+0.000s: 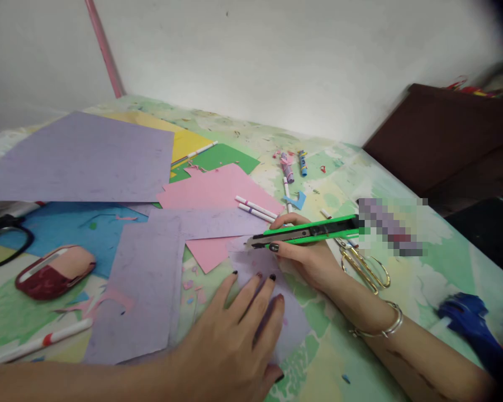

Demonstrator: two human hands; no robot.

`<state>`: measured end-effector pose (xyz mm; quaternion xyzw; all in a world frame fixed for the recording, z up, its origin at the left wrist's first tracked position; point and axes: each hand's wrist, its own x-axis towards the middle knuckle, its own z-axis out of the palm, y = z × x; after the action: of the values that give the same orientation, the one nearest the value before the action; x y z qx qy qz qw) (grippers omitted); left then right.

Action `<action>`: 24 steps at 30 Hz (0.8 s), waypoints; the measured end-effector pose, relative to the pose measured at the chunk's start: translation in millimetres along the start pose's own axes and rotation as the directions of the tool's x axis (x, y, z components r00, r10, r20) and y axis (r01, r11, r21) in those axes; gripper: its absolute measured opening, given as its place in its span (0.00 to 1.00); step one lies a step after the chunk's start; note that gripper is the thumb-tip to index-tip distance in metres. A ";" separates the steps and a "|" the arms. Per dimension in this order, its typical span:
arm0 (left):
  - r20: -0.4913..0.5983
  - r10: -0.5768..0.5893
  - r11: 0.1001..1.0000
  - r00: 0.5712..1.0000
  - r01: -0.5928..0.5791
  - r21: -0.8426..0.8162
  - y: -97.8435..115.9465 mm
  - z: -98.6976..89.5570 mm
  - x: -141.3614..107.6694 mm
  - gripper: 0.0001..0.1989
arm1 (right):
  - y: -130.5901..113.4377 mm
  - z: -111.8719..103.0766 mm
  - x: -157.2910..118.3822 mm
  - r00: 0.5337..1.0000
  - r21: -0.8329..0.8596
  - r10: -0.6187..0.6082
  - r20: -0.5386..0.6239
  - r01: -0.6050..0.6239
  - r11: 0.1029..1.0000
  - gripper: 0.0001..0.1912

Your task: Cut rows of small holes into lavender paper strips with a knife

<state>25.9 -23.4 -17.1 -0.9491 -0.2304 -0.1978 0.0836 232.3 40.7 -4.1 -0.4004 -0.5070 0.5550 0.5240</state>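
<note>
My right hand (304, 257) grips a green utility knife (310, 231) with a black slider. Its tip points left, just above a lavender paper piece (293, 318). Flat on that same paper lies my left hand (243, 318), fingers spread, dark nails toward the knife. Another lavender sheet (142, 285) is on the table to the left of my left hand. Beyond the hands, a pink sheet (230, 187) lies partly under a lavender strip (218, 222). Two white markers (255, 209) rest across the pink sheet near the knife.
Gold-handled scissors (364, 265) lie right of my right wrist. A maroon and pink case (56, 272) and a red-banded marker (42, 341) are at left. A large lavender sheet (88, 159) covers yellow and green paper. Small paper rolls (303, 163) stand far back; a blue object (469, 321) is at right.
</note>
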 end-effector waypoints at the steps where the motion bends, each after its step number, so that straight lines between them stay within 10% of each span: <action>1: -0.016 -0.005 1.000 1.000 0.005 0.004 -0.9 -0.1 0.8 0.31 | 0.8 -0.5 -0.7 1.000 -0.010 -0.006 -0.006 0.006 1.000 0.11; 10: -0.147 -0.018 0.998 0.989 0.027 0.063 -2.4 14.6 -3.5 0.32 | 2.3 -3.9 -1.9 0.982 -0.046 0.080 0.170 -0.073 0.996 0.18; 24: -0.161 -0.008 0.994 0.987 0.026 0.108 -5.2 19.8 -3.5 0.30 | -11.3 0.3 -3.2 0.971 -0.439 -0.040 0.237 0.144 0.887 0.11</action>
<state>27.3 -15.3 -36.2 -0.9220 -0.2417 -0.2613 0.1522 234.4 36.8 6.8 -0.4226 -0.6958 0.4370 0.3826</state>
